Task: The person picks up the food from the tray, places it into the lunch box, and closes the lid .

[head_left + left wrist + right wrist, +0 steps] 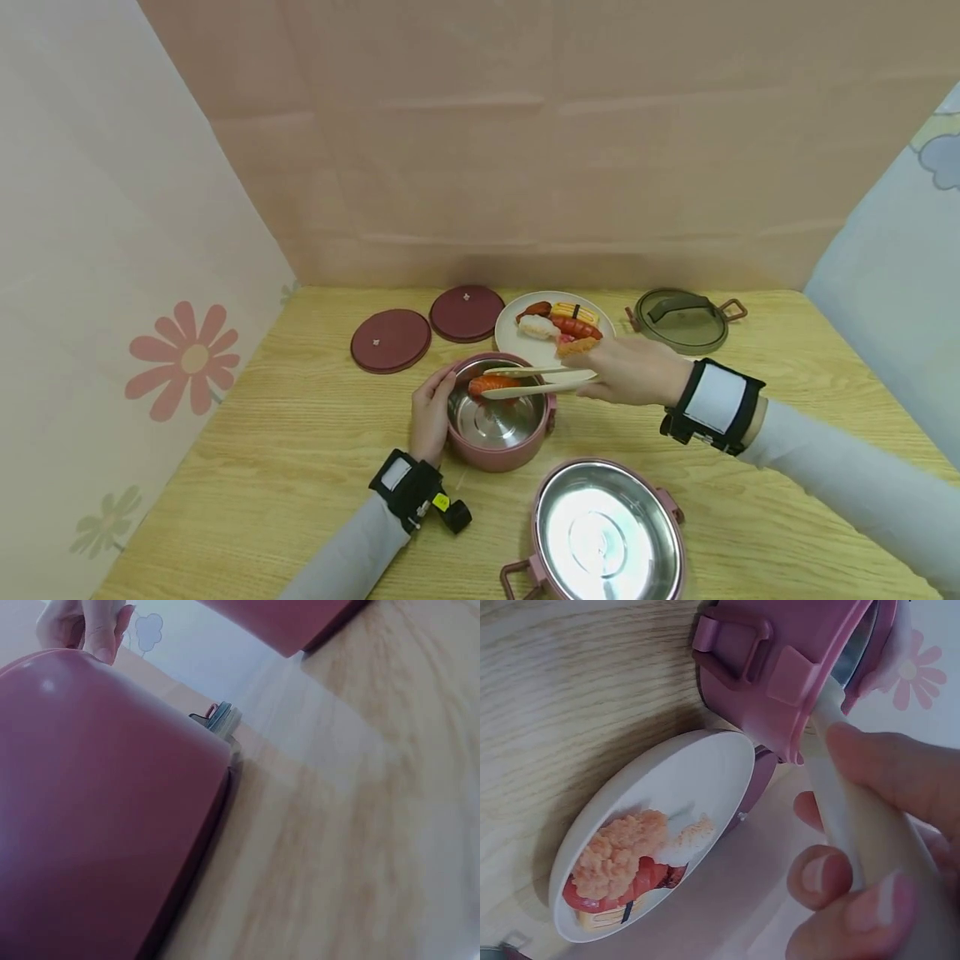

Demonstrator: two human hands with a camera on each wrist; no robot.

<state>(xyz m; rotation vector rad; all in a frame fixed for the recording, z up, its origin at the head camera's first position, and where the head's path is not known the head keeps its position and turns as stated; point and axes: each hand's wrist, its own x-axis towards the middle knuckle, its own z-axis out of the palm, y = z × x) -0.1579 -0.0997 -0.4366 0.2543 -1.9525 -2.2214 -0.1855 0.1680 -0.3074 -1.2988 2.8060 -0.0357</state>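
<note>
With fingers at its outer left side and thumb at the rim, my left hand [431, 417] holds a small pink pot [495, 459] with a steel inside. My right hand [630, 371] grips cream-coloured tongs [538, 388], whose tips reach in over the pot from the right. Between the tips is an orange-red piece of toy food [487, 384], within the pot's opening. Behind the right hand lies a white plate [510, 337] of toy food, including a corn-yellow piece [573, 312], a red sausage [576, 327] and a breaded orange piece [619, 851].
A second, larger pink pot [600, 525] stands at the front with its handle out to the left. Two dark red round lids [392, 340] lie at the back left. At the back right is a green lid [686, 333] with pinkish side handles.
</note>
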